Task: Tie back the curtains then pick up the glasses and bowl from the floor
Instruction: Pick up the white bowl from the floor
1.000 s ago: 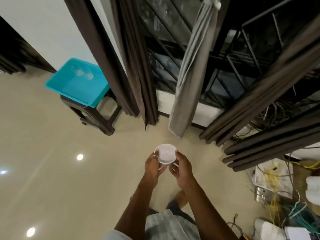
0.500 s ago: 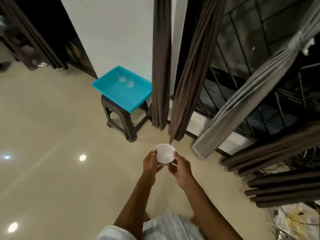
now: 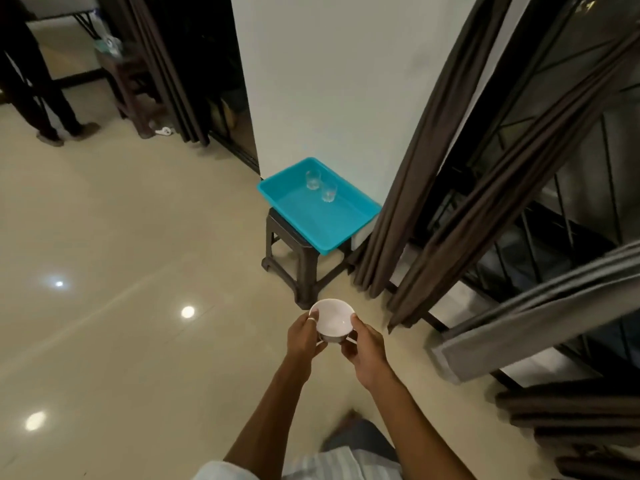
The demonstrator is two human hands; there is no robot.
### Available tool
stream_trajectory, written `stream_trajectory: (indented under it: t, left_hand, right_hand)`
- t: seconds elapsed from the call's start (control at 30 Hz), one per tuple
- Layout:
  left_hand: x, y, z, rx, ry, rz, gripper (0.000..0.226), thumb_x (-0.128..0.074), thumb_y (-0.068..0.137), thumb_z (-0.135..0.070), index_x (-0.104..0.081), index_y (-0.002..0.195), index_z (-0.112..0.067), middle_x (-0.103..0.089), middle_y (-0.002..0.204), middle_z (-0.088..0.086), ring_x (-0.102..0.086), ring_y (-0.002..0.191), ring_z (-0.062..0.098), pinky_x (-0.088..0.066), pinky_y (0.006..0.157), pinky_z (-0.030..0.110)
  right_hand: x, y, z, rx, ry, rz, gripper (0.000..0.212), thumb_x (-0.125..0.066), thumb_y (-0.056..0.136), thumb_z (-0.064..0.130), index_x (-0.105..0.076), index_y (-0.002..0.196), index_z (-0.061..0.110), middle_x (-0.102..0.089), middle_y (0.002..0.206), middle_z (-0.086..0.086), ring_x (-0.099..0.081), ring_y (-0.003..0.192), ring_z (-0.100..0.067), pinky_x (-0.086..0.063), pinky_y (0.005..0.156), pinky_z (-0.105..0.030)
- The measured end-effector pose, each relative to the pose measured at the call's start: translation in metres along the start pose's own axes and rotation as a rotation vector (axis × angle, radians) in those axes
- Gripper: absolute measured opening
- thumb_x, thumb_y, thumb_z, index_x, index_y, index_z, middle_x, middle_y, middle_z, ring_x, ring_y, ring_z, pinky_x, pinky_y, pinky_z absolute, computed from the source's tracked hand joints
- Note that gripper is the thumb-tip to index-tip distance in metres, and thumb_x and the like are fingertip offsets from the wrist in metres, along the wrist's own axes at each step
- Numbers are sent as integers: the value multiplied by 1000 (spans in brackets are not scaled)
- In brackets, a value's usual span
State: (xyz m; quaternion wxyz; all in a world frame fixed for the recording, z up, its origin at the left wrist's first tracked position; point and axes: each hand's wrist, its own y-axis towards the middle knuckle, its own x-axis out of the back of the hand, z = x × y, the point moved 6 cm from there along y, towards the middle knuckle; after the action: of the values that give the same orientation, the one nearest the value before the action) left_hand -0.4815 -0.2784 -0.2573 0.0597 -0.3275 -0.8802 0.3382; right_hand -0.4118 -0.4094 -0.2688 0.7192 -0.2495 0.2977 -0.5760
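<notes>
I hold a small white bowl [image 3: 331, 320] in front of me above the floor. My left hand [image 3: 304, 337] grips its left side and my right hand [image 3: 365, 348] grips its right side. Ahead, a turquoise tray [image 3: 325, 230] rests on a dark plastic stool [image 3: 301, 261], and two clear glasses [image 3: 320, 185] stand upright in the tray's far part. Dark brown curtains [image 3: 408, 188] hang gathered to the right of the tray, and a grey curtain [image 3: 533, 323] slants across the right side.
A white wall column [image 3: 329, 81] rises behind the stool. A barred window [image 3: 554, 202] lies behind the curtains. Another person's legs [image 3: 38, 95] stand at the far left by a second stool [image 3: 131, 81]. Glossy beige floor [image 3: 121, 271] spreads to the left.
The view has swung left, bringing the stool and tray toward the centre and closer. Both hands keep holding the bowl in the same way.
</notes>
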Motion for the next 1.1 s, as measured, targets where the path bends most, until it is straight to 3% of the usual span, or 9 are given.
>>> stream_trajectory:
  t: [0.23,0.43,0.63,0.73,0.8,0.97,1.1]
  left_hand:
    - [6,64,-44,-36,41,-56,22,-57,100,-27,-63,120,-20,-63,122,10,-61,109,29,-58,69,30]
    - [2,132,-118,-52,21,-92,26,-61,98,-29,-58,121,-19,-62,119,9,-62,104,28,-56,60,27]
    - [-30,172,-136,0,155,-49,29,-59,99,-30,-56,125,-18,-59,119,8,-61,102,26,-52,58,23]
    - [-44,190,-151,-21,217,-4,22,-58,100,-31,-57,119,-20,-61,115,7,-63,92,21,-53,58,23]
    - [-53,201,-156,-15,247,29,24,-59,99,-31,-57,120,-20,-63,117,8,-64,97,24,-54,58,22]
    - [-69,245,-164,56,357,50,28,-61,98,-33,-55,119,-16,-63,110,6,-64,86,19,-49,49,18]
    - [-85,295,-178,89,382,78,27,-60,99,-37,-57,113,-15,-65,95,3,-65,78,18,-53,51,24]
  right_hand:
    - [-55,56,37,3,-97,27,31,-62,100,31,-62,123,11,-65,118,-15,-64,107,-33,-58,71,-31]
    - [-120,121,92,56,-171,21,29,-64,98,36,-63,118,14,-69,105,-9,-70,97,-29,-62,87,-42]
    - [-119,151,115,36,-111,-54,22,-63,99,31,-59,116,18,-67,106,-10,-69,96,-30,-62,87,-45]
    - [-120,162,129,38,-62,-81,19,-63,100,28,-59,116,18,-65,108,-11,-67,96,-29,-62,78,-39]
    - [-122,172,135,31,-50,-95,24,-63,99,29,-61,120,17,-65,111,-11,-66,97,-28,-60,71,-34]
    - [-125,197,144,-5,-28,-181,32,-64,98,33,-60,124,15,-66,115,-11,-68,99,-29,-59,69,-31]
    - [-138,226,160,-33,39,-247,32,-65,98,34,-59,124,15,-69,117,-11,-70,96,-28,-57,62,-28]
